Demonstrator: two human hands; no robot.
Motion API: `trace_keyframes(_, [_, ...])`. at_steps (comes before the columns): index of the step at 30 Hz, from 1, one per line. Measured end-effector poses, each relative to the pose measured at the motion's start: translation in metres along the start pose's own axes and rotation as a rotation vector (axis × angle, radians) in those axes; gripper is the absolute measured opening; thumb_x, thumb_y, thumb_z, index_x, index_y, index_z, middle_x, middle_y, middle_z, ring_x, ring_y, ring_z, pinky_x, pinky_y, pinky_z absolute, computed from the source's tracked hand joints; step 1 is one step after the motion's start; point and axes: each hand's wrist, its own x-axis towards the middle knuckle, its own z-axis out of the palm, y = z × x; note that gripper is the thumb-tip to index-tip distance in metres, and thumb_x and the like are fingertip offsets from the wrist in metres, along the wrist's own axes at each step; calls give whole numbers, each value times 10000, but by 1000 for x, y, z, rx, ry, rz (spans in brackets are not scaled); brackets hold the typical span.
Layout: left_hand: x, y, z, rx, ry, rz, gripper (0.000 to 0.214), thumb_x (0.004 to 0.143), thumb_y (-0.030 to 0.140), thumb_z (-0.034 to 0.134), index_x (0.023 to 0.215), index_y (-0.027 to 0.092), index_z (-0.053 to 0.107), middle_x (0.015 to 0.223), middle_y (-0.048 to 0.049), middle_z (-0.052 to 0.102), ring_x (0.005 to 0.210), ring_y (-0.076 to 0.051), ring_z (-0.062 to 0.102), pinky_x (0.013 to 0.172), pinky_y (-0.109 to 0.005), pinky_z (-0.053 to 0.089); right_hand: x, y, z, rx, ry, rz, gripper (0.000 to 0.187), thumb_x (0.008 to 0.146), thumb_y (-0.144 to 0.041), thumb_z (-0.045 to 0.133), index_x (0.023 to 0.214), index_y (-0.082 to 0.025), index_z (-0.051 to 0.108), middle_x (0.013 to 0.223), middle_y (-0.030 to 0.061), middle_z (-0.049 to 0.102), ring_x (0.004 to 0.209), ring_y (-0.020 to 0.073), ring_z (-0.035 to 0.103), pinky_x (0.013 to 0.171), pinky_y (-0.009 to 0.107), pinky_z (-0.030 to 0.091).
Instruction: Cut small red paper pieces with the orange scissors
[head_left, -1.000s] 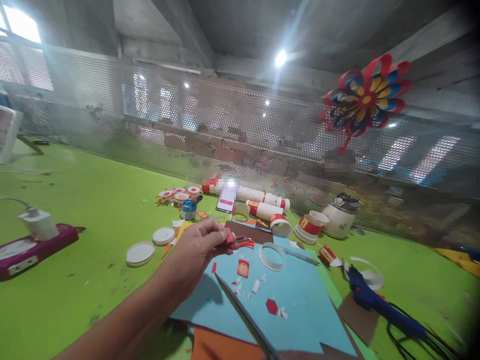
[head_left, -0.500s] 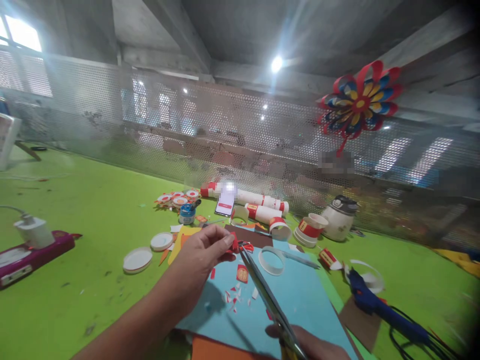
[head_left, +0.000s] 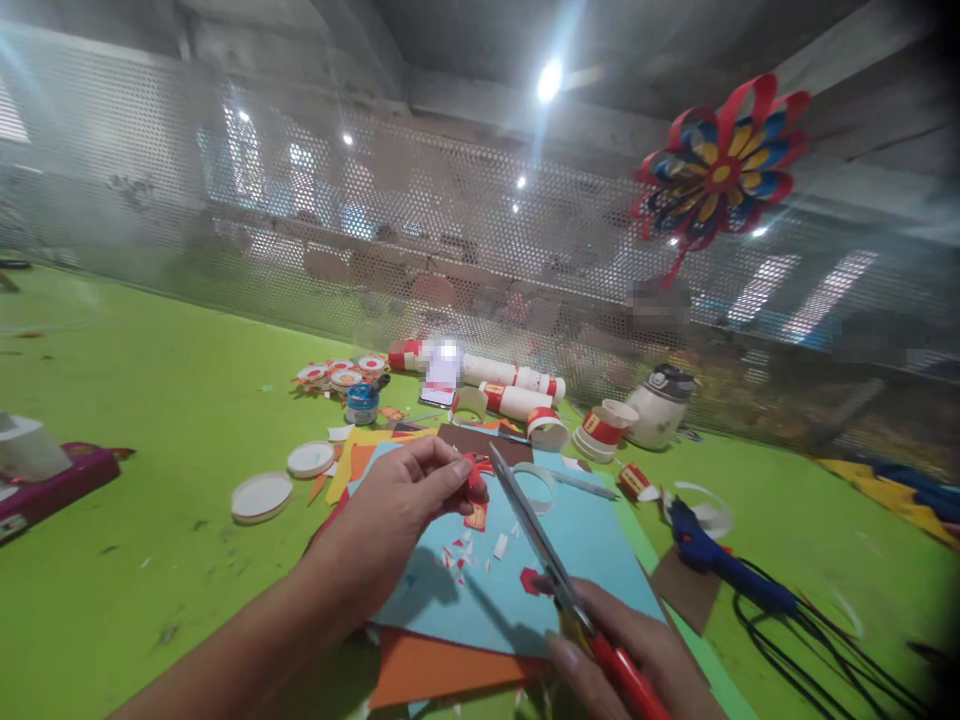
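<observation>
My left hand (head_left: 401, 510) pinches a small red paper piece (head_left: 475, 478) above a light blue sheet (head_left: 592, 560). My right hand (head_left: 637, 655), low at the frame's bottom, grips red-handled scissors (head_left: 536, 540) whose blades point up toward the red piece. Small red and white paper scraps (head_left: 469, 555) lie on the blue sheet under my left hand. An orange sheet (head_left: 427, 670) pokes out beneath the blue one.
On the green table (head_left: 150, 380) are white lids (head_left: 261, 495), a blue glue gun (head_left: 720, 560) with black cord, red-and-white paper cups (head_left: 600, 432), rolled tubes (head_left: 517, 385), a phone (head_left: 442, 375), a white pot (head_left: 658, 410). A perforated screen with a paper pinwheel (head_left: 720, 165) stands behind.
My right hand has come up into view with the scissors, the blades moving toward the red piece. The view has tilted down and shifted right; my left hand keeps its pinch.
</observation>
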Motion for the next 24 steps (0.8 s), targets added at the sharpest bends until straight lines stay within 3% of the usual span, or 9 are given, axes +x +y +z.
trace_keyframes(5, [0, 5, -3, -22, 54, 18, 181, 769, 275, 626, 657, 158, 545, 696, -29, 631, 670, -128, 557, 664, -274, 416, 8, 14, -10, -188, -117, -48, 335, 846, -364, 512, 1133, -212, 596, 990, 89, 683, 899, 244, 643, 784, 333, 509])
trace_keyframes(8, [-1, 8, -5, -49, 28, 7, 174, 778, 267, 615, 667, 158, 537, 694, -26, 625, 680, -129, 556, 658, -273, 415, 6, 32, -12, -344, -75, -12, 367, 817, -356, 553, 1156, -223, 597, 953, 88, 682, 891, 263, 651, 792, 355, 512])
trace_keyframes(11, [-2, 10, -6, -56, -4, 0, 170, 792, 257, 601, 675, 158, 527, 676, -22, 619, 646, -122, 552, 612, -261, 402, -1, 49, -14, -444, -3, 8, 414, 832, -361, 528, 1195, -172, 587, 1046, 138, 670, 962, 284, 637, 827, 375, 506])
trace_keyframes(14, [-1, 9, -8, -69, -16, -2, 164, 802, 249, 591, 687, 159, 516, 659, -18, 617, 616, -114, 553, 592, -253, 399, -8, 63, -18, -474, 18, 18, 431, 855, -366, 490, 1210, -139, 578, 1100, 158, 663, 1012, 293, 627, 858, 380, 502])
trace_keyframes(20, [6, -6, -8, -84, -78, -24, 202, 788, 297, 608, 720, 168, 468, 611, -18, 630, 523, -108, 573, 528, -238, 392, -6, 92, -21, -449, 16, -12, 434, 827, -426, 511, 1177, -195, 621, 1126, 126, 677, 1010, 304, 641, 824, 363, 528])
trace_keyframes(24, [11, -22, -4, -36, -99, -64, 253, 776, 359, 614, 742, 187, 431, 585, -37, 658, 533, -147, 624, 512, -246, 406, 6, 82, -24, -419, -47, 14, 461, 838, -455, 487, 1186, -185, 619, 1170, 133, 656, 1057, 313, 614, 874, 409, 500])
